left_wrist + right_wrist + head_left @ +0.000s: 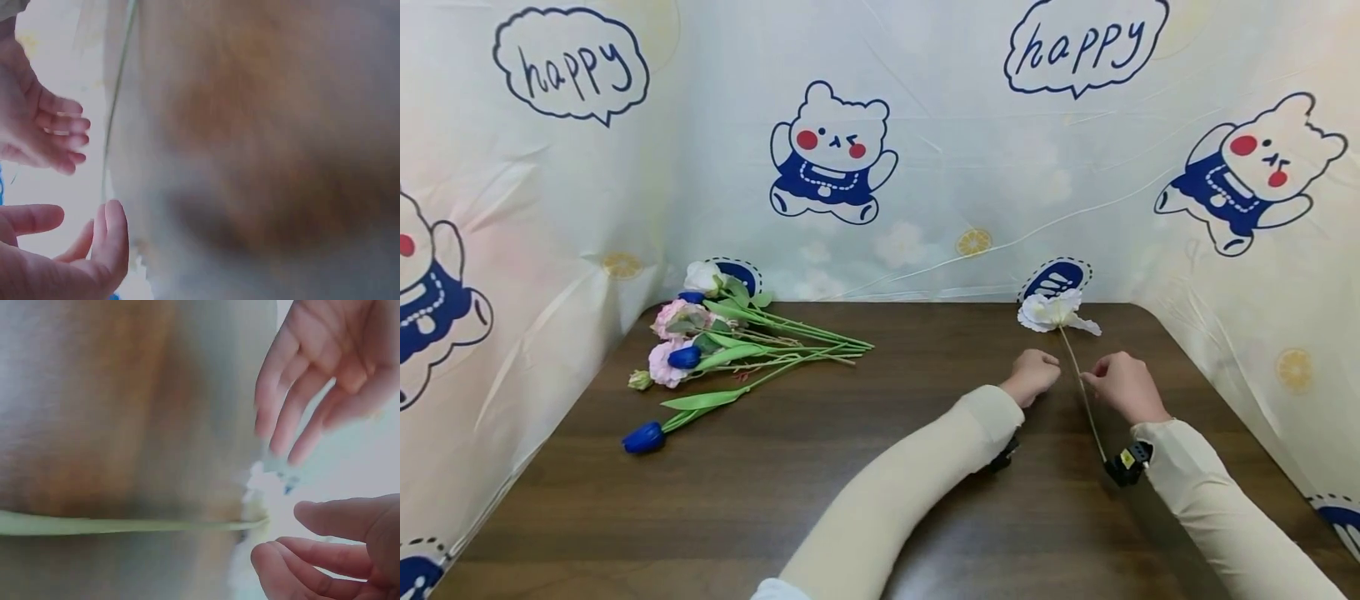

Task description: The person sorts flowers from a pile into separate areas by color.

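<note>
White flower (1051,312) lies far right, apart from the left bunch (730,356), probably for room; left hand (1032,377) and right hand (1124,387) flank it, loosely spread, blur obscuring any touch.

Beneath the right grip (1123,387) we see a brown wood-grain surface (760,500); beyond the grip hang pale cloth walls (955,179) printed with bears (831,154).
</note>
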A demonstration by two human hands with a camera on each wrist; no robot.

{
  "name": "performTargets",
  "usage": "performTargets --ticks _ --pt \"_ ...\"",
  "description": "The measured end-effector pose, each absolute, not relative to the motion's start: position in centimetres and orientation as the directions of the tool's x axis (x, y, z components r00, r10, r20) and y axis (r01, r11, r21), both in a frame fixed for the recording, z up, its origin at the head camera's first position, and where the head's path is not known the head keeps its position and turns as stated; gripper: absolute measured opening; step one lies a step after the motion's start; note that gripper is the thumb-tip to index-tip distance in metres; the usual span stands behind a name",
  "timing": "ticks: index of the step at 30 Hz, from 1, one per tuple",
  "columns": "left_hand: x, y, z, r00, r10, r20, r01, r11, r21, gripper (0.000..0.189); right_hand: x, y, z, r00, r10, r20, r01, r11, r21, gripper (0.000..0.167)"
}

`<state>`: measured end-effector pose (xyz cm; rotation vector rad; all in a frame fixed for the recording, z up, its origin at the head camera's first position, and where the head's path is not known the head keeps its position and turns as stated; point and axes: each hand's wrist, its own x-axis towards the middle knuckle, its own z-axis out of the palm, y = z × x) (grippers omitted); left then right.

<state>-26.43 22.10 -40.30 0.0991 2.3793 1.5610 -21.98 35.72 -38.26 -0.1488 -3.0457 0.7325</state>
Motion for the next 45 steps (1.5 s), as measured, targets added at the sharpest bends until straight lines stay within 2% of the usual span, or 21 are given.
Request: performTargets --ticks 3,8,10,12,17,21,25,29,33,37,38,40,43,45 --pt "-27.1 18.7 -39.2 -0.965 0.205 -0.166 -0.091 0.33 0.94 0.027 -22.4 33.8 -36.7 -0.993 0.05 0.109 0.002 0.915 -0.403 0.021" --pt "-27.2 11.5 -37.1 -0.971 0.119 -0.208 -0.213 -0.029 0.977 0.025 -23.5 28.4 -34.1 -0.958 -0.073 0.278 -0.176 0.914 -0.366 0.016" --pt "-27.2 8.2 -36.5 -0.98 0.077 -0.184 -0.191 -0.097 0.977 0.025 -24.2 25.6 -33.4 -0.945 -0.122 0.303 -0.234 0.9 -0.368 0.014" --pt "-27.0 4.9 -36.1 -0.992 0.033 -0.125 -0.126 -0.041 0.991 0.024 -25.0 22.6 -33.0 -0.938 -0.169 0.303 -0.281 0.883 -0.377 0.014" --pt "-26.6 -3.3 -35.5 -1.0 -0.022 0.014 0.007 0.307 0.952 0.021 -27.0 15.1 -33.1 -0.916 -0.291 0.275 -0.38 0.846 -0.373 0.011" --pt "-26.2 -9.1 -35.0 -0.998 -0.011 0.058 0.041 0.57 0.82 0.022 -28.7 10.0 -34.0 -0.866 -0.43 0.254 -0.497 0.799 -0.34 0.01" --pt "-26.1 -13.1 -35.1 -0.996 0.009 0.09 0.065 0.756 0.651 0.021 -30.5 6.3 -35.6 -0.795 -0.56 0.235 -0.607 0.74 -0.291 0.01" --pt "-26.2 -15.2 -35.8 -0.996 0.031 0.082 0.068 0.865 0.497 0.024 -32.1 3.3 -37.2 -0.738 -0.643 0.205 -0.675 0.704 -0.222 0.009" --pt "-26.6 -16.1 -36.8 -0.997 0.058 0.041 0.069 0.928 0.365 0.026 -33.1 1.2 -38.6 -0.712 -0.685 0.152 -0.702 0.691 -0.172 0.008" --pt "-27.0 -16.6 -38.0 -0.998 0.069 0.005 0.067 0.955 0.29 0.027 -33.3 -0.3 -39.7 -0.689 -0.719 0.094 -0.725 0.68 -0.111 0.011" --pt "-27.0 -16.6 -38.3 -0.998 0.067 -0.002 0.064 0.958 0.278 0.025 -33.3 -0.6 -39.9 -0.687 -0.722 0.079 -0.726 0.681 -0.093 0.01" --pt "-27.2 -16.8 -38.8 -0.998 0.063 -0.03 0.053 0.964 0.26 0.007 -33.2 -1.1 -40.4 -0.684 -0.726 0.069 -0.729 0.682 -0.056 0.007" --pt "-27.2 -16.9 -39.3 -0.996 0.055 -0.073 0.036 0.97 0.242 0.028 -33.1 -1.9 -40.7 -0.693 -0.719 0.051 -0.721 0.692 -0.029 0.007" --pt "-27.3 -17.0 -39.5 -0.994 0.044 -0.104 0.018 0.971 0.24 0.04 -32.9 -2.3 -40.8 -0.689 -0.723 0.049 -0.725 0.688 -0.033 0.015"
